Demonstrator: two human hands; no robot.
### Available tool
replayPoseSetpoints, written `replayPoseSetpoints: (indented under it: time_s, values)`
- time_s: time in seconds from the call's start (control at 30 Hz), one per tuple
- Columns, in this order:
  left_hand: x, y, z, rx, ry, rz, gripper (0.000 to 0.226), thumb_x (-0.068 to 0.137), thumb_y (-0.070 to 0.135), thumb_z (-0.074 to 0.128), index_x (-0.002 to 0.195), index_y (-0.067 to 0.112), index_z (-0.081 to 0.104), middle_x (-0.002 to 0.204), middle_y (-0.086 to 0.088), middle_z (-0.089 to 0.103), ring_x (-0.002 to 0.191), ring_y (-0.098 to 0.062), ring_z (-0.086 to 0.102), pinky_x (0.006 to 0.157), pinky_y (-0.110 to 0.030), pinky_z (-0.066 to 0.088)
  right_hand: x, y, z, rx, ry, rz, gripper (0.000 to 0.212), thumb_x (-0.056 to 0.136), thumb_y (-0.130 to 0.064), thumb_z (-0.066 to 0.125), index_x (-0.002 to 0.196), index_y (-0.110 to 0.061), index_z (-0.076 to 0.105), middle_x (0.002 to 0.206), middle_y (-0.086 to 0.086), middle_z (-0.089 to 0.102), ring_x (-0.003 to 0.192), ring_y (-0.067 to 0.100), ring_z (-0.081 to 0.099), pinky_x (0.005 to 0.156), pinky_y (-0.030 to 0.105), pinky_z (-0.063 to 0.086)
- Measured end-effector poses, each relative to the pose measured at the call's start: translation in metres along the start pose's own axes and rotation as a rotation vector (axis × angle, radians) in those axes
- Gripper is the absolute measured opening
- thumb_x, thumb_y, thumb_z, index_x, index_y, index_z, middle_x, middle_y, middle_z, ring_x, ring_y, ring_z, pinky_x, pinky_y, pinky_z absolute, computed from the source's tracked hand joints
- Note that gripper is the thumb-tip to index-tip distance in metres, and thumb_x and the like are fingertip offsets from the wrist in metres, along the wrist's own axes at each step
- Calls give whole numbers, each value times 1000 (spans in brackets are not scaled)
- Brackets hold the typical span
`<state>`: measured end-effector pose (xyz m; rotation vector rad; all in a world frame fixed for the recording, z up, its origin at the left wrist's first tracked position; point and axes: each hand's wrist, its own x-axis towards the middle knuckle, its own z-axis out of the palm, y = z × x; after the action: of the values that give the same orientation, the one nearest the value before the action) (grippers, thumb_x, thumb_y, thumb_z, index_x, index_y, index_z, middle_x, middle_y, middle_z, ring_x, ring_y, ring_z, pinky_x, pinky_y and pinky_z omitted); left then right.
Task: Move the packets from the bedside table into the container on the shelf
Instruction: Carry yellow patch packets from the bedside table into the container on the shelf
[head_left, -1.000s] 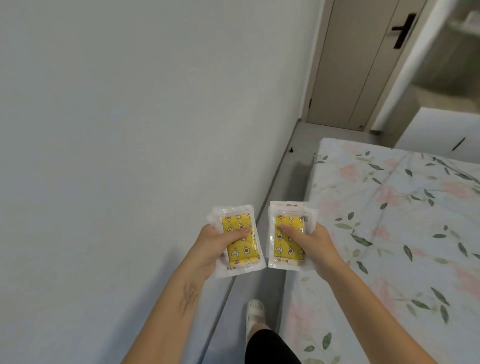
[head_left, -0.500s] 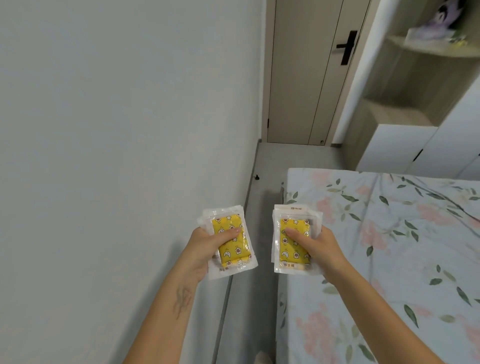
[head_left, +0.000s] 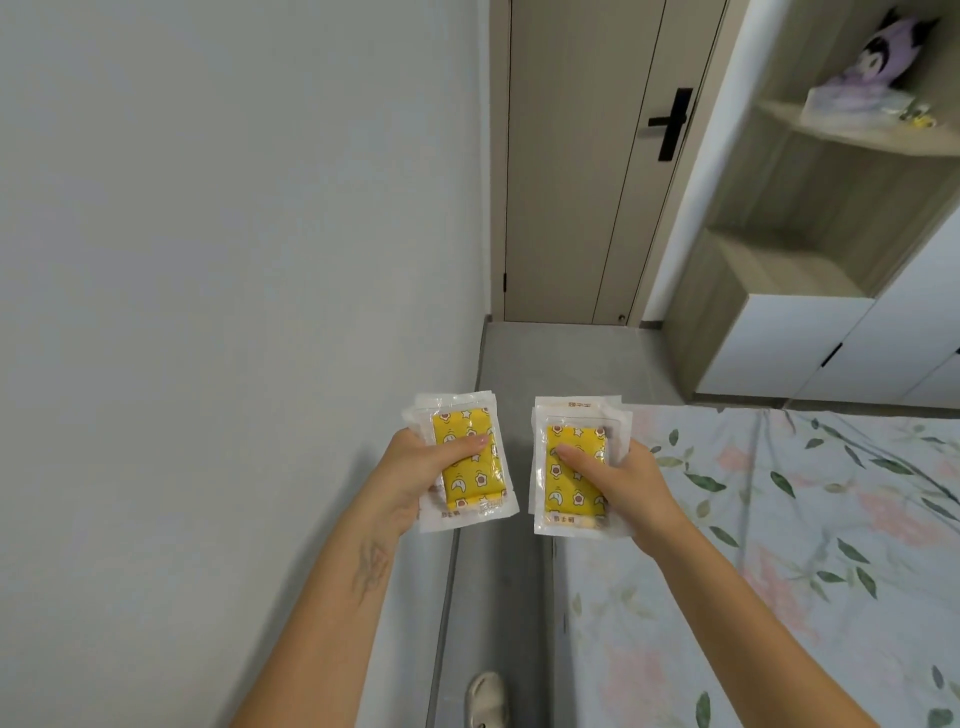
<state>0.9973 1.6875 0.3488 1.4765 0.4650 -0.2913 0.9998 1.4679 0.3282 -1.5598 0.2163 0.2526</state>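
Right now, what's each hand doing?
Left hand: closed on a stack of yellow packets.
Right hand: closed on another packet stack.

small printed marks on both packets (head_left: 470, 467), too blurred to read, no other text

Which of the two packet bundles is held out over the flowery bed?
The bundle in the right hand: it overlaps the bed, while the left hand's bundle sits by the wall.

Narrow floor strip (head_left: 550, 374) left open ahead, hemmed by wall (head_left: 234, 260) left and bed (head_left: 779, 545) right; closed door (head_left: 571, 182) far.
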Motion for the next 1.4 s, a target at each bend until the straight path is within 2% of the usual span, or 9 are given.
replayPoseSetpoints:
  time_s: [0.23,0.5,0.6,0.73,0.9,1.07,1.17,1.3,1.4]
  values:
    - [109,53,23,3,-18,-40,22,76,16,80,96,16,69,87,-5,75,80,-23,72,69,-35,59,112,-32,-10,32,62,27,11,83,-25,72,92,-26,64,82,-6,74,69,11,73,54,22,56]
    - [252,127,61,18,-55,-33,33,76,19,80,107,14,68,101,-10,74,93,-28,71,86,-48,57,256,-72,-40,78,92,44,12,83,-23,72,91,-25,63,74,-9,73,62,8,72,47,19,52]
    - [322,157,85,50,-68,-33,29,77,19,79,104,16,68,100,-8,74,92,-27,71,86,-47,57,330,-89,-54,85,109,40,17,82,-24,72,97,-22,64,80,-6,74,66,10,73,51,23,56]
    - [417,208,123,43,-81,-19,31,77,19,79,105,15,69,96,-7,75,89,-25,72,83,-44,58,433,-116,-75,117,132,43,30,81,-23,75,108,-14,66,92,5,76,78,20,75,68,35,61]
    - [495,265,157,52,-83,-33,31,76,21,80,104,17,69,96,-6,75,90,-25,72,84,-46,57,519,-156,-99,139,125,65,22,82,-17,74,102,-12,67,88,8,76,76,22,74,63,33,60]
    - [574,320,194,61,-122,-14,25,78,21,79,100,20,69,91,-2,75,83,-19,71,71,-34,57,604,-195,-128,146,143,41,20,83,-18,72,102,-18,66,88,4,76,76,20,75,61,31,60]
    - [628,348,223,87,-179,-19,28,78,22,78,104,21,68,96,-3,74,87,-20,71,75,-36,57,654,-212,-145,168,190,24,24,83,-20,72,105,-17,65,92,5,76,78,21,75,65,34,61]
    - [710,383,262,140,-274,-17,28,78,20,79,104,20,68,97,-5,74,88,-23,71,75,-39,58,722,-230,-170,252,277,-2,20,84,-13,71,103,-12,66,88,7,76,72,19,74,56,28,58]
    - [774,411,294,173,-359,-11,26,77,16,79,100,18,69,92,-5,76,84,-23,73,74,-40,59,775,-245,-187,284,365,-25,21,85,-12,71,104,-10,66,85,5,76,71,18,74,55,27,57]
